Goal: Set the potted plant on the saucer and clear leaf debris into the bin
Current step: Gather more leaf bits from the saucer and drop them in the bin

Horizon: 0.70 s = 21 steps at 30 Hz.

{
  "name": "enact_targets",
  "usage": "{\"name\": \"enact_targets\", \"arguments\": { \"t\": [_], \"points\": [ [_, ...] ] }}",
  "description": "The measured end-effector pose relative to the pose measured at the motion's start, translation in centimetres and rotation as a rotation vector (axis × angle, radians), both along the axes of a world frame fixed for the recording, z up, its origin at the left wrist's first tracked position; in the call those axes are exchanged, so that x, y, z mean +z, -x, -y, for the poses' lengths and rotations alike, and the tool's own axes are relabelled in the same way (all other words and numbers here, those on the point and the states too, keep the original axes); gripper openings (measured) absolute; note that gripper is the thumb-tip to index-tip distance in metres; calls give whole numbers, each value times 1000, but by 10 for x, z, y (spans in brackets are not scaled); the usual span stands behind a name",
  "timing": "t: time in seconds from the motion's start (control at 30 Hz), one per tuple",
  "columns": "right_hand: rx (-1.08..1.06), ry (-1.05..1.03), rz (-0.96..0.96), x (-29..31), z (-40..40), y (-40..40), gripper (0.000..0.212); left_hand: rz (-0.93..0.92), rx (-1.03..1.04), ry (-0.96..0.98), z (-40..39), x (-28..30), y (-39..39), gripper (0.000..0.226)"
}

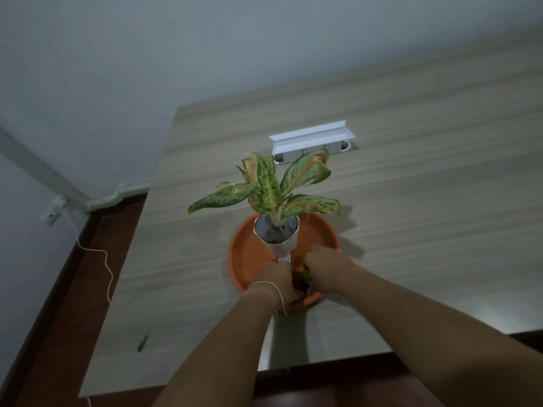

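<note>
A potted plant (276,230) in a white pot, with speckled green and browning leaves, stands inside the orange saucer (249,257) on the wooden table. My left hand (279,282) and my right hand (323,268) meet at the saucer's near edge, just below the pot's base. A small piece of green leaf debris (306,277) shows between them; which hand grips it is unclear. Another small leaf (143,342) lies on the table near its front left corner. No bin is in view.
A white power strip with a raised cover (313,141) sits on the table (411,201) behind the plant. The table's left edge drops to a dark red floor (73,289), where a thin white cable (102,259) trails from a wall socket.
</note>
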State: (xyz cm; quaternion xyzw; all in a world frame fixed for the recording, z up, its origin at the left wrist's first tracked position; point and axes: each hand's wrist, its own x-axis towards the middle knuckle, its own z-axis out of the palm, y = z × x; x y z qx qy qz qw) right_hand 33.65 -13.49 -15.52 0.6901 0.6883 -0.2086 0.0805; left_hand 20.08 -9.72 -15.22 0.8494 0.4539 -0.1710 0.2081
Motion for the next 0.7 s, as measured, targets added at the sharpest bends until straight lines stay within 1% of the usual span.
{"name": "enact_targets", "arguments": {
  "t": [0.1, 0.23, 0.43, 0.47, 0.53, 0.57, 0.63, 0.7],
  "points": [
    [9, -29, 13, -1, 0, -2, 28, 12, 46, 1, -1, -7, 1, 18],
    [18, -4, 25, 10, -1, 1, 18, 54, 104, -46, -3, -16, 3, 17],
    [-39, -5, 4, 18, 1, 5, 22, 83, 151, -70, 1, -19, 2, 13],
    [-50, -4, -5, 20, 1, 6, 19, 94, 158, -79, 1, -20, 2, 12],
    [-75, -6, -17, 18, 0, 6, 4, 111, 185, -72, 2, -18, 1, 10],
    [-116, -15, -43, 15, -1, 5, 11, 118, 200, -60, 2, -18, 1, 9],
    [-183, -44, -100, 9, -4, -1, 11, 151, 233, -33, 0, -20, 2, 10],
    [-255, -82, -166, 4, -7, -7, 17, 195, 287, -1, -2, -22, 6, 14]
  ]
}}
